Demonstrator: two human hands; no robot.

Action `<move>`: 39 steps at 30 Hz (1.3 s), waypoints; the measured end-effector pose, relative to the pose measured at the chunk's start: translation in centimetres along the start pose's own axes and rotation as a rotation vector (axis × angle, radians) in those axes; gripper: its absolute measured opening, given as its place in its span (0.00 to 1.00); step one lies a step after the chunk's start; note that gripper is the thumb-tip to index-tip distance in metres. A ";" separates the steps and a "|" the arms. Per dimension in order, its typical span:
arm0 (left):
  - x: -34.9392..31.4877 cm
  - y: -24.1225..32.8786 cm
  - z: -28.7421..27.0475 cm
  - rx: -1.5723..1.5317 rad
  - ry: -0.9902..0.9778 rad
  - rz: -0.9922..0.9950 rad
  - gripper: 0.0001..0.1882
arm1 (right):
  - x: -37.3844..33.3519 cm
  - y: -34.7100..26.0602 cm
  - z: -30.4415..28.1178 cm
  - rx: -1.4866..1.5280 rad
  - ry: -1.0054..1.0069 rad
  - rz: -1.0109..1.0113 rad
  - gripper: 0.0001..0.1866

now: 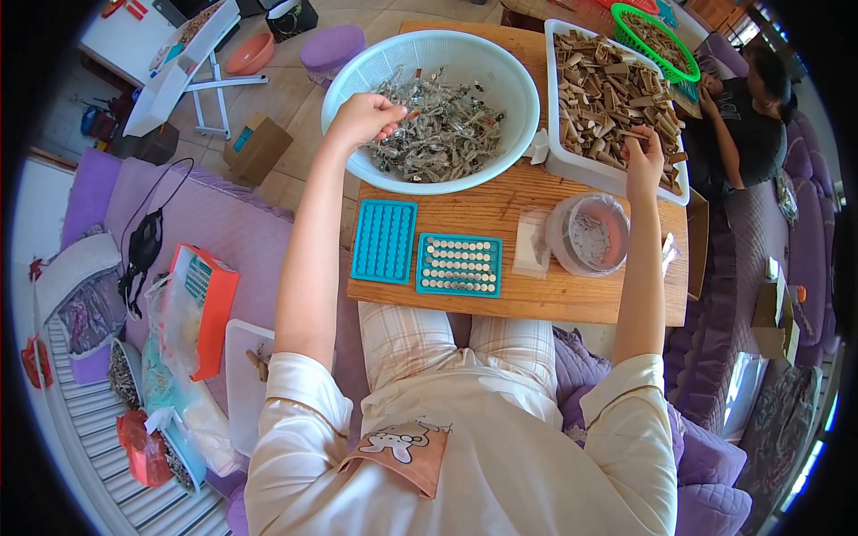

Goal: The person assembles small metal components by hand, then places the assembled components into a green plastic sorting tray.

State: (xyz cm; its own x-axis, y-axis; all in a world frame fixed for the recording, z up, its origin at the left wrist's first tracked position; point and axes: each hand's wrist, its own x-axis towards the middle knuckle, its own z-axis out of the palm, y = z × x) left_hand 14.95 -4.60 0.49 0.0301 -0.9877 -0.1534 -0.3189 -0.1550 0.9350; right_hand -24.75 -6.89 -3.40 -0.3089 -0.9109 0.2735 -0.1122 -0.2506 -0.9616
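My left hand (pixel 368 121) is over the left side of a light blue basin (pixel 523 76), its fingers pinched on a small orange-brown piece (pixel 412 114). Tangled clear plastic strips with small shiny parts (pixel 447 129) fill the basin. At the near right part of a white bin (pixel 572 165), my right hand (pixel 643 156) pinches a brown cardboard piece (pixel 633 135). Many similar folded brown pieces (pixel 599 80) are heaped in that bin. Nearer me lie a blue tray (pixel 384 241) with rows of slots and a second blue tray (pixel 458 290) carrying rows of round silver discs.
A clear round tub (pixel 559 228) with pale contents stands beside a small clear packet (pixel 532 250) on the wooden table (pixel 572 308). Another person (pixel 760 116) sits at far right, near a green basket (pixel 626 13). An orange box (pixel 219 313) lies on the purple sofa (pixel 259 232).
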 end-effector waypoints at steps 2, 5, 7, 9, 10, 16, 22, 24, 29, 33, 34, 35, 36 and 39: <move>-0.4 0.0 -0.1 -0.314 -0.165 -0.174 0.09 | 0.0 -0.1 0.3 0.002 -0.005 -0.005 0.09; 0.6 -1.8 -1.3 0.238 -0.081 -0.019 0.10 | -0.1 -0.3 0.6 0.009 -0.008 -0.005 0.09; 0.9 -1.5 -1.0 0.536 -0.027 -0.034 0.10 | 0.0 -0.3 0.5 -0.024 -0.007 -0.016 0.09; -0.3 -0.2 0.0 -0.370 -0.335 -0.113 0.12 | 0.1 0.0 0.1 -0.024 0.002 -0.017 0.09; -0.5 0.0 0.5 -0.228 -0.294 -0.100 0.14 | -0.1 0.0 0.2 -0.025 0.003 -0.015 0.09; 1.9 -2.3 1.1 0.514 0.034 0.032 0.13 | -0.2 -0.3 0.3 -0.025 0.010 -0.013 0.09; 3.4 -3.2 2.5 0.938 0.180 0.466 0.13 | -0.3 -0.4 0.4 -0.023 0.019 -0.009 0.08; 4.2 -3.2 2.9 0.918 0.158 0.405 0.10 | -0.3 -0.1 0.2 0.000 0.044 -0.005 0.08; 5.4 -0.8 0.9 0.390 0.417 0.465 0.07 | -0.1 0.2 0.7 0.036 0.053 -0.033 0.08; 4.1 5.3 -3.2 -0.370 0.218 0.506 0.08 | -0.2 -0.2 0.7 0.051 0.085 -0.033 0.08; 3.4 7.2 -3.4 -0.371 0.213 0.505 0.08 | -0.2 -0.1 0.4 0.072 0.098 -0.024 0.08; 2.0 9.1 -3.7 -0.473 0.212 0.490 0.10 | -0.2 0.0 0.2 0.098 0.107 -0.016 0.09; 0.7 10.1 -3.5 -0.579 0.207 0.477 0.12 | 0.0 0.3 -0.2 0.081 0.070 -0.054 0.10; -2.3 9.6 -2.2 -0.539 0.090 0.590 0.11 | -0.8 -1.2 0.6 0.063 0.138 0.012 0.10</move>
State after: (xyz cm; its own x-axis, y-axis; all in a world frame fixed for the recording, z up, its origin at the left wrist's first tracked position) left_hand 13.91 -3.82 10.49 0.0832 -0.9041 0.4191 0.1949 0.4272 0.8829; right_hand -23.80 -6.02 -2.45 -0.4370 -0.8614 0.2587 -0.0497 -0.2641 -0.9632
